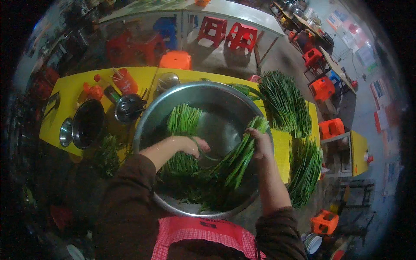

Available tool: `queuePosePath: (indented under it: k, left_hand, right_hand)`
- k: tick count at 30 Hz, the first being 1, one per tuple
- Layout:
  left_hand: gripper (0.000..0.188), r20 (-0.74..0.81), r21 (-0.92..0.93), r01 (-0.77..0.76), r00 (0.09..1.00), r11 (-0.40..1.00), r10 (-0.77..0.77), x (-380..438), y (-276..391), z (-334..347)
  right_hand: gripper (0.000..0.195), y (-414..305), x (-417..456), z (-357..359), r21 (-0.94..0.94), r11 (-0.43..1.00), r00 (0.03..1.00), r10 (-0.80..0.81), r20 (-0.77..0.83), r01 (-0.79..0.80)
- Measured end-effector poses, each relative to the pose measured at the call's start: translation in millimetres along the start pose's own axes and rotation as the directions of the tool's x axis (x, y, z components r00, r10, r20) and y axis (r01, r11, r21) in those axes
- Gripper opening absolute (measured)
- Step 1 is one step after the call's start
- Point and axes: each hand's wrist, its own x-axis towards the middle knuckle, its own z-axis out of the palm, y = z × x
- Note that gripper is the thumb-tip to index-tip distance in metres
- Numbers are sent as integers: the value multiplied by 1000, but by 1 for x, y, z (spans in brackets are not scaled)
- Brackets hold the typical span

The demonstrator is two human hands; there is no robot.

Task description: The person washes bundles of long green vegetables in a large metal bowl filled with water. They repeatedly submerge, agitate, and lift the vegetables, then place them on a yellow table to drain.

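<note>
A large round metal basin [146,113] stands before me. My right hand [261,143] grips a bunch of long green leafy stalks [240,159], cut ends up, at the basin's right side. My left hand [195,146] is over a second bunch of green stalks [184,118] lying in the basin on the left. A thin green strand runs by its fingers; whether they pinch it I cannot tell. Darker greens [191,188] lie in the lower part of the basin, partly in shadow.
On the yellow table [68,86] at left are a black bowl [88,123], a metal container with utensils [128,109], an orange cup [125,81] and loose greens [109,156]. At right lie large heaps of long green stalks [282,104]. An orange stool [175,60] stands beyond the table.
</note>
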Motion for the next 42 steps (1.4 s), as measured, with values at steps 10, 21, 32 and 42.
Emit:
queuePosePath:
  k: [10,21,32,42]
  left_hand:
    - [39,-836,312,-297,365,903,409,46,46,-12]
    - [21,-223,784,-135,849,605,479,-30,90,30]
    - [35,655,74,-139,754,988,57,-62,164,-33]
    - [44,-544,-831,-341,660,439,-518,134,28,1]
  right_hand:
    - [44,156,103,-41,-435,900,971,-134,-200,35]
    - [58,129,78,-33,-139,969,968,181,-173,-206]
    - [51,145,94,-44,-165,986,978,-54,-203,20]
    - [58,159,104,-33,-159,980,975,-144,-169,117]
